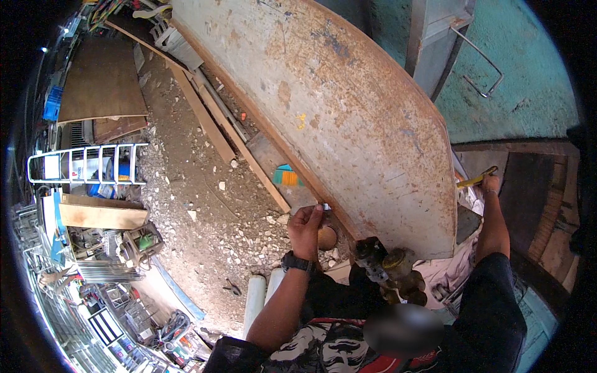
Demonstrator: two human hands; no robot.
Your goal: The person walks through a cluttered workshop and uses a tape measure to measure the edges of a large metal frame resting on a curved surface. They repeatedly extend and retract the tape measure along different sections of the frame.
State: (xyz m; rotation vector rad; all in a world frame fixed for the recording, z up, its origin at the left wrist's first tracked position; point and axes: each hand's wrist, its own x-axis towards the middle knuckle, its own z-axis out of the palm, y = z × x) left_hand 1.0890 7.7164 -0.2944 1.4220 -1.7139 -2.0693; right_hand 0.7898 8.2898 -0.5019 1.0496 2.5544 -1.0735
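A large worn, rust-stained grey panel [323, 112] slants across the middle of the view, with a brown rim along its left edge. Beside that rim, near the panel's lower end, is my left hand [305, 231], a dark watch on its wrist. Its thumb and fingers pinch a small white piece [326, 206], too small to name. My right hand [491, 183] reaches past the panel's right side and is closed round a long yellow tool [477, 178]; its exact kind is hard to make out.
Grimy dark containers [392, 267] stand close to my body. Wooden planks [233, 137] lie along the panel's left side on stony ground. A white ladder [87, 164], a brown board [102, 78] and a heap of tools [134, 314] are at the left. Behind is a turquoise wall [522, 81].
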